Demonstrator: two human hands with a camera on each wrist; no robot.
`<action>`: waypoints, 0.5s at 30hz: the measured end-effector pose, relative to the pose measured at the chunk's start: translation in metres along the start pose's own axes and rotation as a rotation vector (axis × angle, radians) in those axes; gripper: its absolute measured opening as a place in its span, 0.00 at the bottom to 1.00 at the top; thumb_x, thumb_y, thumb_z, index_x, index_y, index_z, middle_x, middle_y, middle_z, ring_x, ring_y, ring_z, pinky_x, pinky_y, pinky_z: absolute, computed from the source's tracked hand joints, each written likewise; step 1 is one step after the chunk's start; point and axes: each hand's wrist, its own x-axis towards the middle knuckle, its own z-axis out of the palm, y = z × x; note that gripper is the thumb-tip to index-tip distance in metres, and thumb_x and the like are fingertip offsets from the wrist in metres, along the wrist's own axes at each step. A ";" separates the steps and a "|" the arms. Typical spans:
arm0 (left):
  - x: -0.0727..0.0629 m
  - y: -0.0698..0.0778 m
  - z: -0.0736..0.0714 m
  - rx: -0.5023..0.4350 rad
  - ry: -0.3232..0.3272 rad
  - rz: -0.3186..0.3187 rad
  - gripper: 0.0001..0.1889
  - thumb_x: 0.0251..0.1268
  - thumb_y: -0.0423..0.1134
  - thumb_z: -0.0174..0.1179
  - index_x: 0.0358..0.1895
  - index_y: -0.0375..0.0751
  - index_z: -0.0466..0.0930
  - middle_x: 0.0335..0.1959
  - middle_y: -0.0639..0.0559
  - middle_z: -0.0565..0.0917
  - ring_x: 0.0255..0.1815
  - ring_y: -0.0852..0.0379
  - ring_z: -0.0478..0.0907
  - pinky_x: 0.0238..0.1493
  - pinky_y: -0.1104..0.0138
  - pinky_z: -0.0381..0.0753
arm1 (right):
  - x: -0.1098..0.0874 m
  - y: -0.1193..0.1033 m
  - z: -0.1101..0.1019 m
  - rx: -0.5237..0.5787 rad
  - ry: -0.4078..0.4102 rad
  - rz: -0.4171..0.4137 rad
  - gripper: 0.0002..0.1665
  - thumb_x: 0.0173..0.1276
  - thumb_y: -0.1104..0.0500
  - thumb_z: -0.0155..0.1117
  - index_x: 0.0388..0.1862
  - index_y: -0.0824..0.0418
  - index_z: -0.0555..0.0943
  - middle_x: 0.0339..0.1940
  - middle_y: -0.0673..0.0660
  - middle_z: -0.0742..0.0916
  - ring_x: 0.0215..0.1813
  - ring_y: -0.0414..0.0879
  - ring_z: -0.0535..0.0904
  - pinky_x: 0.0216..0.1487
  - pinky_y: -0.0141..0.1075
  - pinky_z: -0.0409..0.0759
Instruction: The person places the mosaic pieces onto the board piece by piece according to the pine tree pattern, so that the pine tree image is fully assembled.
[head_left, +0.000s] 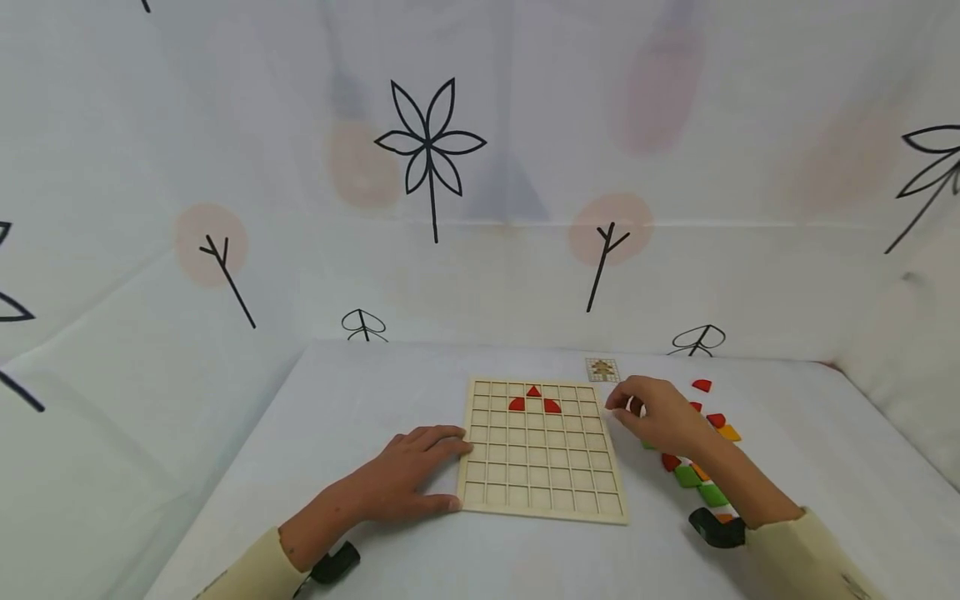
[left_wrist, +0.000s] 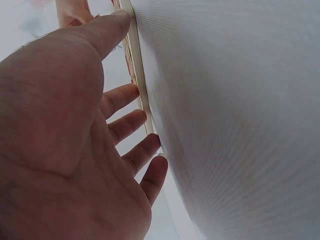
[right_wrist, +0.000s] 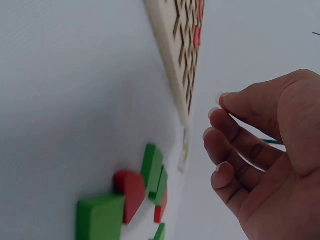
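A pale wooden grid board point(head_left: 540, 517) lies on the white table, with a red triangle point(head_left: 533, 392) and two red curved pieces, left point(head_left: 517, 404) and right point(head_left: 552, 406), in its upper cells. My left hand point(head_left: 408, 477) rests at the board's left edge, thumb and fingers spread; in the left wrist view its fingertips point(left_wrist: 131, 120) touch the side. Over the board's upper right edge hovers my right hand point(head_left: 660, 417), fingers loosely bent. Nothing shows between its thumb and fingers point(right_wrist: 232, 120) in the right wrist view.
Right of the board, partly behind my right forearm, lie several loose pieces: red point(head_left: 701, 385), orange point(head_left: 729, 433) and green point(head_left: 712, 495). A small card with a tree pattern point(head_left: 602, 370) lies beyond the board's upper right corner. A patterned white cloth point(head_left: 510, 275) hangs behind the table.
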 end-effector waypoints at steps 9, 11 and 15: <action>0.000 -0.001 0.001 0.012 0.004 0.001 0.39 0.72 0.68 0.62 0.82 0.69 0.61 0.83 0.63 0.60 0.84 0.53 0.57 0.77 0.44 0.63 | -0.025 0.014 -0.001 -0.091 0.013 0.007 0.08 0.65 0.66 0.76 0.42 0.58 0.88 0.37 0.47 0.84 0.35 0.42 0.74 0.35 0.32 0.76; 0.000 -0.002 0.001 0.014 0.004 0.003 0.39 0.72 0.68 0.62 0.82 0.69 0.61 0.83 0.63 0.60 0.84 0.53 0.57 0.77 0.43 0.63 | -0.030 0.017 0.000 -0.092 0.019 0.012 0.09 0.64 0.66 0.77 0.42 0.57 0.88 0.38 0.47 0.85 0.34 0.40 0.73 0.34 0.32 0.76; 0.000 -0.002 0.001 0.015 0.004 0.003 0.39 0.72 0.68 0.62 0.82 0.69 0.61 0.83 0.63 0.60 0.84 0.53 0.57 0.77 0.43 0.63 | -0.037 0.024 -0.003 -0.064 0.023 0.002 0.12 0.62 0.66 0.79 0.43 0.58 0.88 0.41 0.48 0.84 0.34 0.39 0.73 0.32 0.32 0.76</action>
